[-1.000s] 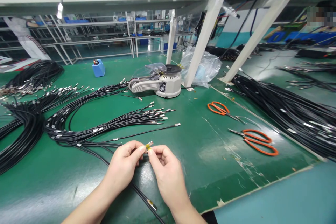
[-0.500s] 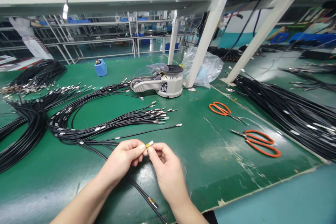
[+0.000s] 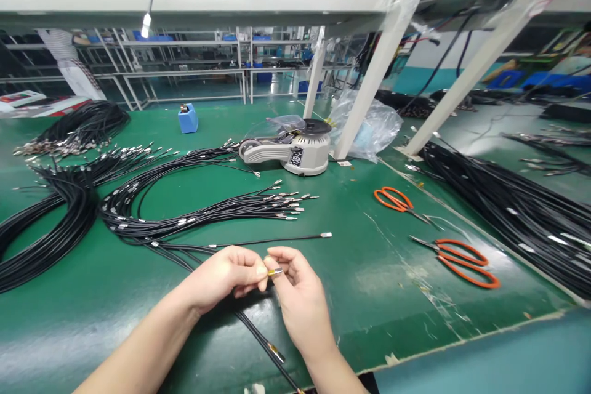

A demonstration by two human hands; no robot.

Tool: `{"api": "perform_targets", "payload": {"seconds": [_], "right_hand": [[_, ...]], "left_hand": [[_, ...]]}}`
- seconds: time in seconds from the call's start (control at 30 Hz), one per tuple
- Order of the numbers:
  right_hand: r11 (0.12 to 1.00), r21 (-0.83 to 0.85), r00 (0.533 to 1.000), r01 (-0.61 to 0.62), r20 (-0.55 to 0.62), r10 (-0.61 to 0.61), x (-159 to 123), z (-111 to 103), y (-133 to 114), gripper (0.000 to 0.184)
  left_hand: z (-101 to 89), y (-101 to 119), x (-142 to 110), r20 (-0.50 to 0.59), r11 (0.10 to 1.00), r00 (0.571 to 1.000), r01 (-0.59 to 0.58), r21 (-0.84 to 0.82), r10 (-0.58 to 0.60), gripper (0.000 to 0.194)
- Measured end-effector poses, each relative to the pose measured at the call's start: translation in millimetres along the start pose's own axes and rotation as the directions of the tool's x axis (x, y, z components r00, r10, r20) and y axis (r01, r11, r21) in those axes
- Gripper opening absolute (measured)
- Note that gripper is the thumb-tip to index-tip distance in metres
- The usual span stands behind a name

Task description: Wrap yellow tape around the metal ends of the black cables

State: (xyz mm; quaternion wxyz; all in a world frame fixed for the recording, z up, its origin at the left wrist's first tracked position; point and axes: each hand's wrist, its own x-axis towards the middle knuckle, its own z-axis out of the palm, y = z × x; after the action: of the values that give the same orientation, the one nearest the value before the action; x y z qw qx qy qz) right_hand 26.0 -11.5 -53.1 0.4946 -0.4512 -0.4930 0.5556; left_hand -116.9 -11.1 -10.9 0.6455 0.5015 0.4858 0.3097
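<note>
A cable end (image 3: 276, 271) with a silver tip and a band of yellow tape sits between my two hands. My left hand (image 3: 228, 274) pinches it just behind the tape, thumb over the curled fingers. Around the silver tip, my right hand (image 3: 302, 298) is closed, its thumb against the connector and its fingers curled behind. Below my hands, several black cables (image 3: 263, 338) run toward the table's front edge; one has yellow tape near its metal tip. A single black cable (image 3: 277, 239) with a silver end lies just beyond my fingers.
Bundles of black cables (image 3: 221, 212) spread over the green table (image 3: 351, 295) at left. A tape dispenser (image 3: 305, 151) stands at the back, left of a white post (image 3: 383, 61). Two orange-handled scissors (image 3: 466, 258) lie at right, near more cables (image 3: 503, 203). A blue holder (image 3: 188, 119) is further back.
The cable end has turned from pointing up and right to nearly level, and my right thumb now covers more of it. The whole view has shifted slightly.
</note>
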Motion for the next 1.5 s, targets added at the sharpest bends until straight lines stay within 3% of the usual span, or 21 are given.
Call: {"api": "perform_targets", "payload": {"seconds": [0.1, 0.2, 0.3, 0.4, 0.5, 0.6, 0.87, 1.0, 1.17, 1.27, 1.37, 1.5], "right_hand": [[1.0, -0.011, 0.999, -0.021, -0.044, 0.021, -1, -10, -1, 0.024], [0.999, -0.034, 1.0, 0.006, -0.024, -0.007, -3, -24, -7, 0.025], [0.985, -0.118, 0.991, 0.128, 0.055, -0.123, -5, -37, -10, 0.015], [0.912, -0.234, 0.942, 0.336, 0.102, -0.321, -5, -45, -5, 0.006], [0.82, -0.315, 0.878, 0.478, 0.157, -0.452, -7, -49, 1, 0.01], [0.776, -0.342, 0.848, 0.529, 0.203, -0.489, -10, -50, 3, 0.012], [0.731, -0.459, 0.863, 0.505, 0.281, -0.419, -32, -57, 7, 0.009], [0.721, -0.501, 0.877, 0.48, 0.255, -0.407, -35, -58, 16, 0.011], [0.752, -0.467, 0.885, 0.464, 0.22, -0.41, -32, -56, 15, 0.012], [0.766, -0.467, 0.897, 0.442, 0.239, -0.372, -31, -56, 13, 0.013], [0.792, -0.457, 0.913, 0.405, 0.242, -0.327, -31, -57, 12, 0.012], [0.819, -0.416, 0.916, 0.395, 0.253, -0.312, -30, -57, 10, 0.014]], "left_hand": [[6.4, 3, -1, -0.118, 0.983, 0.988, -0.075, 0.167, 0.096, 0.024], [12.8, 4, -3, -0.195, 0.905, 0.948, -0.158, 0.396, 0.251, 0.018], [15.6, -2, -3, -0.15, 0.764, 0.893, -0.264, 0.589, 0.424, 0.017], [15.3, -7, -2, -0.081, 0.655, 0.851, -0.334, 0.678, 0.518, 0.015], [15.3, -7, -3, -0.031, 0.655, 0.88, -0.329, 0.68, 0.475, 0.02], [17.4, -3, -4, 0.048, 0.684, 0.911, -0.342, 0.644, 0.41, 0.021], [24.9, -9, -2, 0.199, 0.614, 0.914, -0.387, 0.688, 0.352, 0.019], [27.1, -15, 1, 0.131, 0.66, 0.94, -0.316, 0.682, 0.315, 0.013], [27.8, -14, -1, 0.165, 0.592, 0.919, -0.36, 0.721, 0.357, 0.019], [27.1, -12, -2, 0.163, 0.6, 0.934, -0.33, 0.728, 0.317, 0.017], [26.1, -11, -1, 0.143, 0.65, 0.956, -0.279, 0.707, 0.254, 0.018], [23.9, -11, 1, 0.049, 0.812, 0.986, -0.161, 0.561, 0.162, 0.023]]}}
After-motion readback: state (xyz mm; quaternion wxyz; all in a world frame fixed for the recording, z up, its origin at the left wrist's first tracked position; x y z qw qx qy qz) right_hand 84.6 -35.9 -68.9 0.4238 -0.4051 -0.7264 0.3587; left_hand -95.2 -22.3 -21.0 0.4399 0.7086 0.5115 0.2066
